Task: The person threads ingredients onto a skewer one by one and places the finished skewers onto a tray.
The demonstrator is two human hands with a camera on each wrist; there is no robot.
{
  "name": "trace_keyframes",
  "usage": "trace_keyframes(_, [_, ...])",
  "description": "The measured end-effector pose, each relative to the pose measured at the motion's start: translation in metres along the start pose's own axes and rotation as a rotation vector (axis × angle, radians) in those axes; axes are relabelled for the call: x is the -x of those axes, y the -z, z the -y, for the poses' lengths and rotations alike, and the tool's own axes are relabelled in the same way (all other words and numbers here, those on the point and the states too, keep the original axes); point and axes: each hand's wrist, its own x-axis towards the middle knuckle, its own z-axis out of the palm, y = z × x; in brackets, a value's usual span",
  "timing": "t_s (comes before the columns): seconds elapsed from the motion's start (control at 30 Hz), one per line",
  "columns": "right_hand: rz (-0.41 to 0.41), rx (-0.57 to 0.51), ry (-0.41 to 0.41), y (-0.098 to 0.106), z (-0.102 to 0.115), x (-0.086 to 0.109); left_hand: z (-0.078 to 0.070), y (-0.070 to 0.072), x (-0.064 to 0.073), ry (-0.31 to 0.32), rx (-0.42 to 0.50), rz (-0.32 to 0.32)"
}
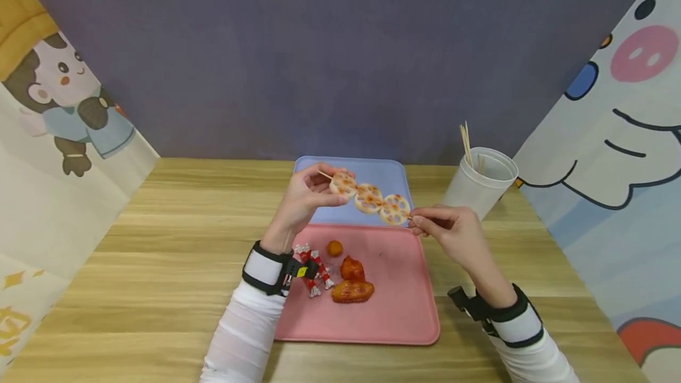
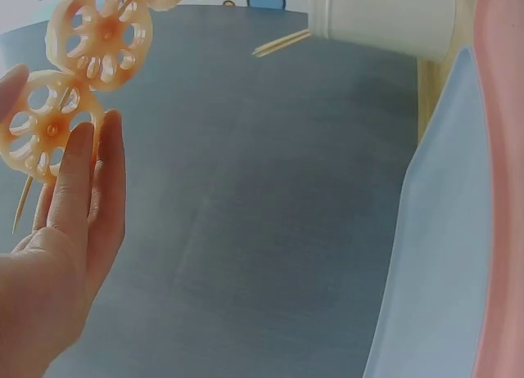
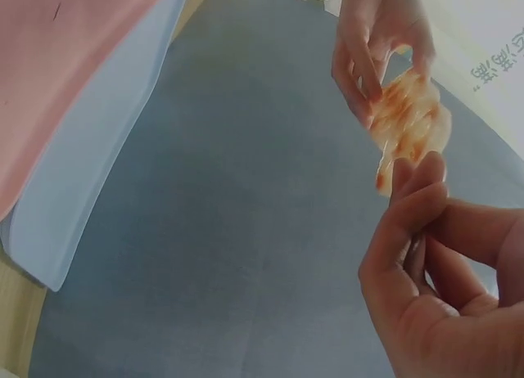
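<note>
Three sauced lotus root slices (image 1: 368,198) are threaded on a thin wooden skewer (image 1: 325,175), held up between both hands above the trays. My left hand (image 1: 301,198) pinches the leftmost slice between thumb and fingers; in the left wrist view the skewer's pointed tip (image 2: 22,204) sticks out past this lotus root slice (image 2: 51,131). At the other end, my right hand (image 1: 452,232) pinches the skewer between thumb and fingertips, close to the rightmost slice. In the right wrist view the slices (image 3: 409,120) overlap, and the right fingers hide the skewer's end.
A pink tray (image 1: 393,312) bears two glazed chicken pieces (image 1: 353,292), a small orange ball (image 1: 334,247) and several red-and-white sticks (image 1: 323,273). Behind it lies a blue tray (image 1: 372,165). A white bucket (image 1: 473,191) with wooden skewers (image 1: 466,142) stands at the right.
</note>
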Motion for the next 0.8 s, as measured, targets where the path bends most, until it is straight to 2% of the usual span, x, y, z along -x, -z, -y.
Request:
trace_keyframes(0.27, [0.003, 0.016, -0.033, -0.0019, 0.0016, 0.0003, 0.0023, 0.0013, 0.0006, -0.002, 0.002, -0.008])
trace_keyframes(0.47, [0.024, -0.011, -0.084, -0.0028, 0.0017, 0.0006, 0.0034, 0.0029, 0.0001, -0.007, 0.011, -0.003])
trace_keyframes(0.6, [0.075, -0.016, -0.143, -0.0021, 0.0008, 0.0006, 0.0028, 0.0045, 0.0011, -0.001, 0.01, 0.001])
trace_keyframes(0.8, [0.204, -0.011, -0.199, -0.0019, -0.0006, -0.0012, 0.0044, 0.0055, 0.0005, 0.017, -0.005, 0.012])
